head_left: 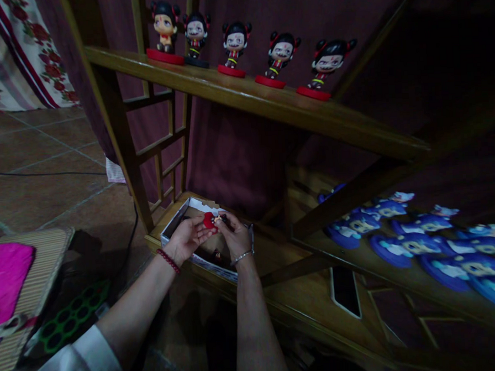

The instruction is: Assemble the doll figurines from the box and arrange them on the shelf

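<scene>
Both my hands hold one small figurine [218, 218] with a red round base [209, 221], tipped on its side over a white cardboard box [175, 217]. My left hand [190, 235] has its fingers under and against the base. With its fingertips my right hand [234, 234] pinches the figurine near its dark-haired head. Inside the box lies another small figurine [217, 256], partly in shadow. The box rests on the lower wooden shelf [285, 266].
Several black-haired figurines [235, 42] on round bases stand along the upper shelf [226, 87]. Rows of blue figures [420, 243] sit on a shelf at right. A phone-like dark rectangle [345, 292] lies on the lower shelf. A stool with pink cloth [7, 281] stands at left.
</scene>
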The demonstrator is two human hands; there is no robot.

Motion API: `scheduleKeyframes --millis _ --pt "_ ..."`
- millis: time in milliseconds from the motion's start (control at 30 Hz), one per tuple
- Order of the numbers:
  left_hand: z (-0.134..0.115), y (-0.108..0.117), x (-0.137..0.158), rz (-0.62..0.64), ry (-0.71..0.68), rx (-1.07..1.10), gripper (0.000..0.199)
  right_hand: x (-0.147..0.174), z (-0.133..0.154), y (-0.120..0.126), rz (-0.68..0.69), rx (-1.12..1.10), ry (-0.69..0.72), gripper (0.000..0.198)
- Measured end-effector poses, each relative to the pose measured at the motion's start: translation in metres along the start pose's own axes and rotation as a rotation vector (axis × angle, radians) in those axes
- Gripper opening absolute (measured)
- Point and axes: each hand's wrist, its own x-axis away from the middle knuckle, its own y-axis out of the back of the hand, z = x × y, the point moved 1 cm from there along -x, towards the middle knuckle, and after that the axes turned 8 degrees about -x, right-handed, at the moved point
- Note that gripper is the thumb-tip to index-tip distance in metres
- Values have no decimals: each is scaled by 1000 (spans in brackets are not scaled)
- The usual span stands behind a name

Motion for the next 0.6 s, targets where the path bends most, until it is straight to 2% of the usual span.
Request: scheduleKeyframes --millis 333,600 --pt "2 3 -5 21 -23 14 12 1 2 -2 3 -41 -45 31" --pt "4 6 -7 5 -57 -30 12 0 1 -2 17 24 -2 27"
